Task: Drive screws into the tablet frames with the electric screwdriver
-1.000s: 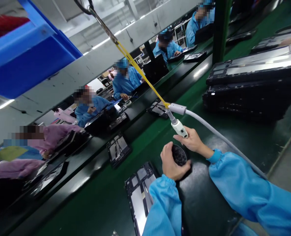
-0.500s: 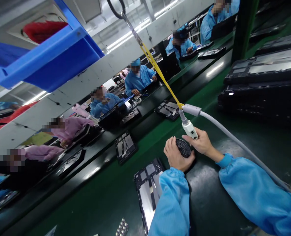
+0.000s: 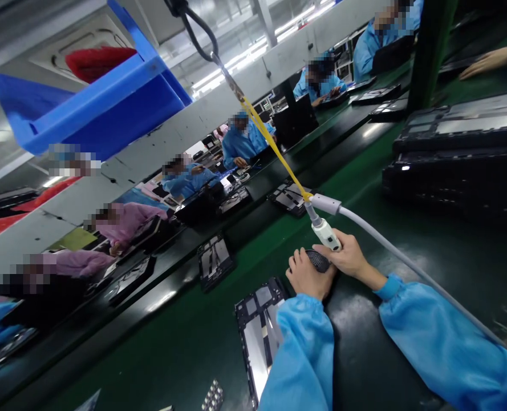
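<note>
My left hand (image 3: 307, 277) is wrapped round a black round dish (image 3: 318, 260) with a pitted top, on the green work surface. The white electric screwdriver (image 3: 327, 235) is in my right hand (image 3: 351, 256), tilted over the dish. Its tip is hidden behind my fingers, so I cannot tell whether it touches the dish. A yellow band (image 3: 274, 145) and a grey-white cable (image 3: 381, 234) run from the tool's upper end. Beside my left sleeve lies an open tablet-like device (image 3: 255, 337), partly covered by that sleeve.
Stacked device housings (image 3: 458, 165) stand at the right. More opened devices (image 3: 214, 260) lie along the line, with small parts (image 3: 213, 395) near the front edge. A blue bin (image 3: 108, 103) hangs at upper left. Co-workers sit opposite; another person's hand (image 3: 488, 61) reaches in at upper right.
My right hand has brought the screwdriver slightly left and lower, closer over the dish, covering more of it. Another person's hand has come into view at upper right.
</note>
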